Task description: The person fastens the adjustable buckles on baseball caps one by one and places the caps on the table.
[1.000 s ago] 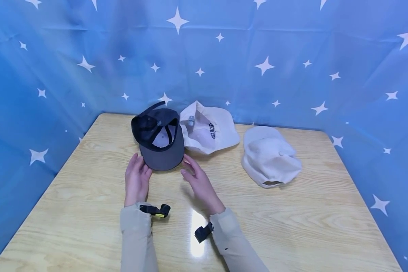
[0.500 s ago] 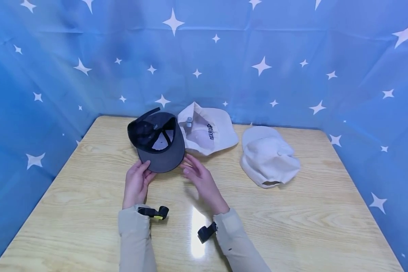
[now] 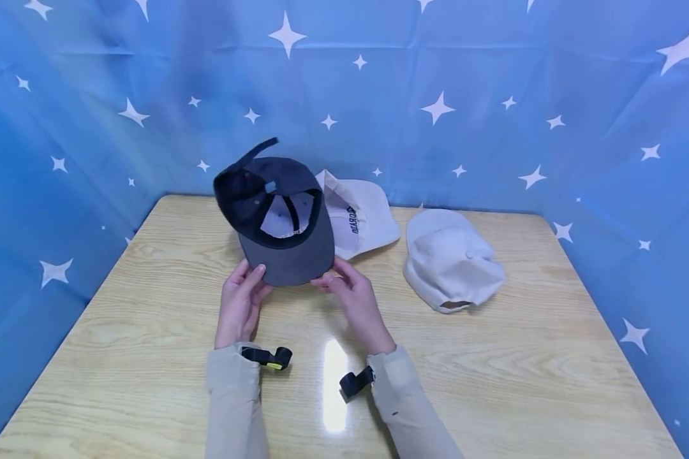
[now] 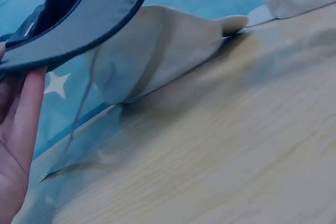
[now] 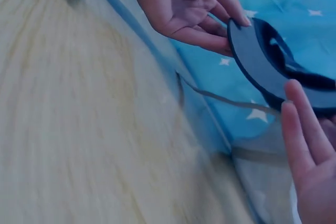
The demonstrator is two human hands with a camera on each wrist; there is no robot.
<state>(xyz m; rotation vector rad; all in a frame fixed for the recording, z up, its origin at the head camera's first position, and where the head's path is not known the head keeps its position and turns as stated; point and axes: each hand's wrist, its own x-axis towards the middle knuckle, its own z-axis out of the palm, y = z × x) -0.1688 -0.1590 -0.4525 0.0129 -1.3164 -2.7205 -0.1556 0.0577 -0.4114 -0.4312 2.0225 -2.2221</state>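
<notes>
Left hand (image 3: 240, 309) pinches a dark cap (image 3: 287, 220) by its brim (image 3: 295, 262) (right hand (image 3: 363, 311): hold unclear); 1-sided support could tip it onto the adjacent white cap (image 3: 373, 213).

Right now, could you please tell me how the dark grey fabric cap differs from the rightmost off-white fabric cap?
The dark grey cap is raised above the table; the off-white cap rests on it. The dark grey cap shows its inside; the off-white cap shows its crown. Both have a brim.
</notes>
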